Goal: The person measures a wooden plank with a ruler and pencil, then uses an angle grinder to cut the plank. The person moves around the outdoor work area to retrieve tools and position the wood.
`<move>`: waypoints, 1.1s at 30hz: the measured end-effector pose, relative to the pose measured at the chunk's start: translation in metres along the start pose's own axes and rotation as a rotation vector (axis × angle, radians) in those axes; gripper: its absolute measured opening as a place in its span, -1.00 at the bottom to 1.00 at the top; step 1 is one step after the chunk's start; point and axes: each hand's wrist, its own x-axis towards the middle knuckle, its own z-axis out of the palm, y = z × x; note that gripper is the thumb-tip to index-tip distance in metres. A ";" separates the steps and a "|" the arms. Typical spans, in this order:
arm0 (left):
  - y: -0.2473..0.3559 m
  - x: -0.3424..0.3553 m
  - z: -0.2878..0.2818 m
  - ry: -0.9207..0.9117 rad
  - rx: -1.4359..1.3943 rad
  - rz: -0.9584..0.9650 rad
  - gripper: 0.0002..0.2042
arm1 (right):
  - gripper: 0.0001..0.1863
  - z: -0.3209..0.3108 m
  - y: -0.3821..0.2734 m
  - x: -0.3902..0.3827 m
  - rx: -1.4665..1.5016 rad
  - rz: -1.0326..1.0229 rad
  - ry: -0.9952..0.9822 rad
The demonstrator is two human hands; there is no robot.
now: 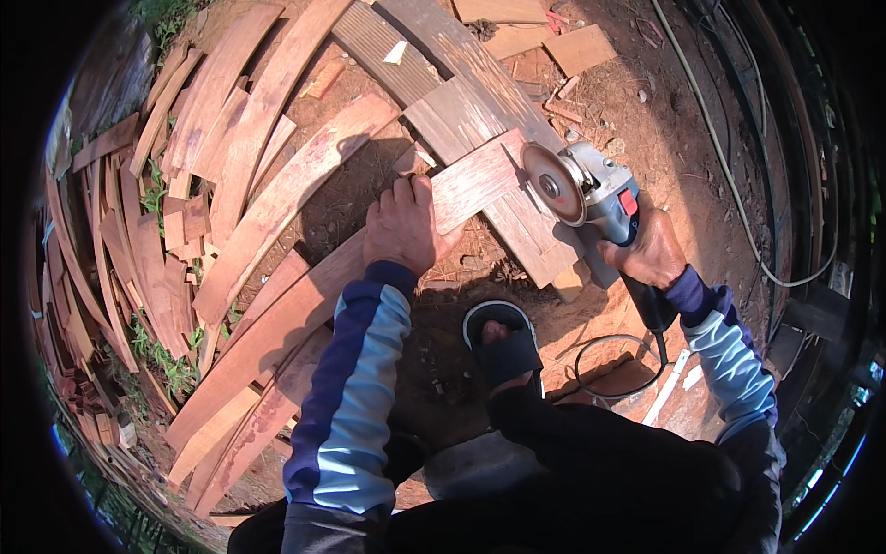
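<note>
My left hand (403,226) is closed over a long reddish-brown wooden plank (484,177), with the thumb stretched along its near edge. The plank slants from the lower left up to the centre, and its far end lies across some weathered boards (454,115). In my right hand (653,251) is an angle grinder (607,189) with a silver head and a red switch. Its round disc (552,183) stands on edge beside the plank's far end; I cannot tell whether they touch. A black cord runs down from the grinder's handle.
Many loose planks (249,120) are heaped on the left. Short wood offcuts (580,50) lie at the top. A pale hose or cable (729,166) curves down the right side over reddish soil. My sandalled foot (503,337) is below the plank, near a looped cord (591,343).
</note>
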 end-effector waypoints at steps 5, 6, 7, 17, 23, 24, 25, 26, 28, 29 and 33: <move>-0.002 -0.001 0.003 0.045 0.031 0.016 -0.26 | -0.47 0.001 0.005 0.001 -0.008 -0.007 -0.015; -0.001 0.000 0.003 0.049 0.034 0.018 -0.26 | -0.47 0.001 0.005 0.001 -0.012 -0.008 -0.014; -0.001 0.000 0.003 0.045 0.034 0.017 -0.26 | -0.47 0.002 0.006 0.001 -0.009 -0.012 -0.010; 0.000 0.000 0.001 0.013 0.015 0.010 -0.28 | -0.48 0.002 0.005 0.000 0.003 0.009 -0.008; -0.002 0.000 0.001 0.024 0.007 0.029 -0.26 | -0.48 0.001 0.000 0.002 -0.005 0.022 -0.019; -0.002 0.000 0.001 0.022 0.007 0.029 -0.26 | -0.48 0.000 -0.001 0.002 -0.005 0.028 -0.022; -0.002 0.001 0.001 0.022 0.010 0.029 -0.26 | -0.48 0.001 0.001 0.002 -0.001 0.017 -0.017; -0.002 0.001 0.001 0.023 0.012 0.028 -0.25 | -0.48 0.003 0.004 0.002 0.003 0.007 -0.013; -0.001 0.000 0.000 0.024 0.016 0.027 -0.25 | -0.48 0.003 0.007 0.001 0.001 -0.007 -0.011; -0.001 0.000 0.000 0.024 0.016 0.026 -0.25 | -0.47 0.002 0.008 0.001 -0.006 -0.009 -0.015; -0.001 0.001 0.000 0.006 0.004 0.018 -0.25 | -0.47 0.002 0.007 0.001 0.000 0.007 -0.022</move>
